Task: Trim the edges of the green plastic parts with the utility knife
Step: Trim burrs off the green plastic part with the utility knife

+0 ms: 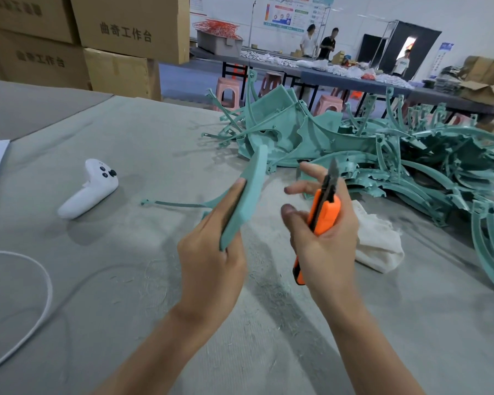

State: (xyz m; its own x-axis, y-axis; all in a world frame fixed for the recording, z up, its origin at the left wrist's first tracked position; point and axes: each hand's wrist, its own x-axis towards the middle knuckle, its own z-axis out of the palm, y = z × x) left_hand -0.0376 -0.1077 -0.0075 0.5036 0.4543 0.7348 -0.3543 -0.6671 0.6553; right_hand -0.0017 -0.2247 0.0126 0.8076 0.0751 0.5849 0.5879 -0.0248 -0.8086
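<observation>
Nearest, two bare forearms rise from 6 o'clock over the desk, whose grey felt-like cover is dusted with fine pale shavings. The left grip is clamped on the lower end of one green plastic part, which is held above the desk. The part is a flat, matte, gently curved panel seen edge-on, with a thin rod-like spur running toward 9 o'clock. The right grip is closed round the smooth orange body of one utility knife. Thumb and forefinger stretch loose, and the dark blade points to 12 o'clock, apart from the part.

Just beside that hand, at 3 o'clock, lies one crumpled off-white cloth. At 9 o'clock lie one glossy white controller with dark buttons and one looping white cable.

Farther off, from 1 to 3 o'clock, spreads a tangled pile of green parts, too many to count, made up of curved ribs and fan-shaped panels. At 11 o'clock stand at least four brown cardboard boxes, stacked. Around 1 o'clock are several pink plastic stools, and three people stand at the far wall.
</observation>
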